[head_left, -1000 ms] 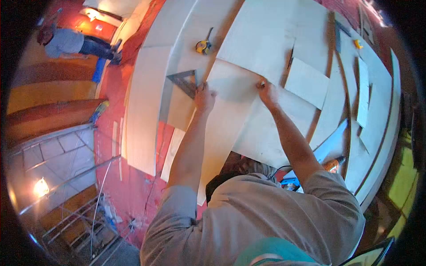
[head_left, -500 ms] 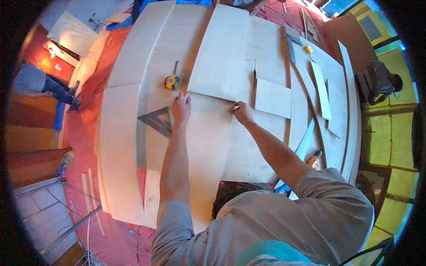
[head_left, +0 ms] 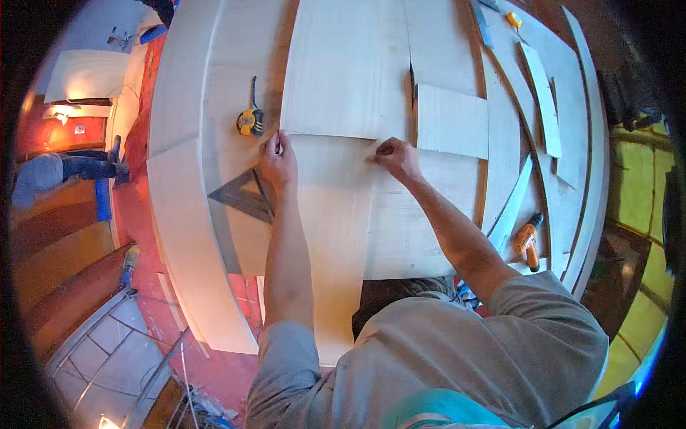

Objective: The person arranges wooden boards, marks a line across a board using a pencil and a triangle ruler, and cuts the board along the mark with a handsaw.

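Note:
A pale wooden board [head_left: 339, 68] lies on a longer plank [head_left: 329, 207], its near edge running between my hands. My left hand [head_left: 279, 161] is closed at the board's near left corner, with thumb and finger against it. My right hand [head_left: 399, 159] rests just below the near right corner, its fingers pinched; what they hold, if anything, is hidden. A yellow-and-black tape measure [head_left: 250, 122] sits left of the board with a bit of tape out. Beside my left forearm lies a dark triangular square [head_left: 246, 194].
A smaller board [head_left: 452, 120] lies to the right. Farther right are a handsaw [head_left: 511, 204], an orange-and-black tool [head_left: 529, 239], narrow strips [head_left: 541, 100] and a yellow item [head_left: 514, 19]. A person [head_left: 64, 171] is at the far left, near a metal frame [head_left: 107, 343].
My view has shifted, so the worktop sits higher and nearer. My right hand has come slightly away from the board's near edge. My left hand stays by its corner.

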The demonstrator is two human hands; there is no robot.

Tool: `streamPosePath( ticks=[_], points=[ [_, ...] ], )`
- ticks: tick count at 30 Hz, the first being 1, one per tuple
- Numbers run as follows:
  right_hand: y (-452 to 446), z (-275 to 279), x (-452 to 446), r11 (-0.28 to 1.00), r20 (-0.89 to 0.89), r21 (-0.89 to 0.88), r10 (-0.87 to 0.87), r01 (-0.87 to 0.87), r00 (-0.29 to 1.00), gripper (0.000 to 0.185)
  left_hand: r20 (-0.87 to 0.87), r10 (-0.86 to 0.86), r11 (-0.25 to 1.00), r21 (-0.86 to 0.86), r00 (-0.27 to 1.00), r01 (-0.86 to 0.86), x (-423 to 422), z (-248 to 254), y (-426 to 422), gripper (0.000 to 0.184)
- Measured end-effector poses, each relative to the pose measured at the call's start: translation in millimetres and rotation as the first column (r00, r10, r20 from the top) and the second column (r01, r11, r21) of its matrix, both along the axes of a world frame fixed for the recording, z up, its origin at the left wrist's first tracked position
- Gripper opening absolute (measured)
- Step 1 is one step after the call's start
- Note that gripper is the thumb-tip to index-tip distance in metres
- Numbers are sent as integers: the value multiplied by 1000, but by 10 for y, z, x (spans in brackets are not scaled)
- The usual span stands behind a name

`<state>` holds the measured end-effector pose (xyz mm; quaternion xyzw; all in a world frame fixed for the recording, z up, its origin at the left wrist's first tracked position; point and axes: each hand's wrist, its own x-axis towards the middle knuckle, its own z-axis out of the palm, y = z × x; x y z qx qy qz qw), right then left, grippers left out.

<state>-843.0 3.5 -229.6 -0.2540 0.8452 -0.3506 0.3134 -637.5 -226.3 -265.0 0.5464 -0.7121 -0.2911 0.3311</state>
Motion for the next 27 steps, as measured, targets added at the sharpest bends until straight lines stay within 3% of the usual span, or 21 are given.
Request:
streamPosePath(
  ticks=[7,9,10,12,13,15,16,17,19,20,21,22,23,25,27],
  points=[
    [26,61,-60,998,49,45,44,-46,998,44,46,26,999,38,999,-28,-97,182,71,39],
    [75,197,-25,982,186,183,10,-45,983,42,34,22,1000,12,999,-22,-70,63,43,39],
    [119,258,-9,983,190,181,-4,-31,982,42,16,26,1000,-8,1000,-26,-68,28,19,40],
    [242,385,21,993,431,37,-114,108,895,36,52,1,1000,4,999,-1,-40,-16,-28,41],
    [286,489,-2,992,435,41,-129,123,891,36,84,-7,1000,15,996,6,-52,26,-4,42],
    [361,742,-80,950,866,-8,-149,311,478,28,115,8,1000,22,993,-10,-119,141,73,46],
    [426,876,-102,918,913,-146,-18,368,409,30,131,31,999,-25,991,-27,-161,196,109,48],
    [470,899,-65,914,915,-146,-20,378,404,30,146,55,996,-74,988,-44,-193,260,139,49],
    [528,949,36,815,993,-97,40,572,111,39,146,-21,998,-63,989,30,-161,269,89,51],
    [599,685,232,836,999,48,-46,547,-18,42,139,-91,994,-49,986,99,-143,270,39,52],
    [660,600,438,794,936,339,-230,505,-268,44,139,-111,992,-53,984,119,-110,225,-39,52],
    [812,516,678,870,975,218,-171,443,-144,45,171,-125,990,79,977,113,-70,157,-139,54],
    [978,429,854,905,963,231,-161,358,-214,49,207,-141,973,210,968,96,-49,131,-197,55],
    [1115,477,1003,904,917,268,-133,334,-376,53,179,-173,954,274,969,120,-93,257,-229,52],
    [1059,544,906,892,920,272,-131,360,-368,53,99,-284,899,375,954,229,-87,332,-341,43]
  ],
)
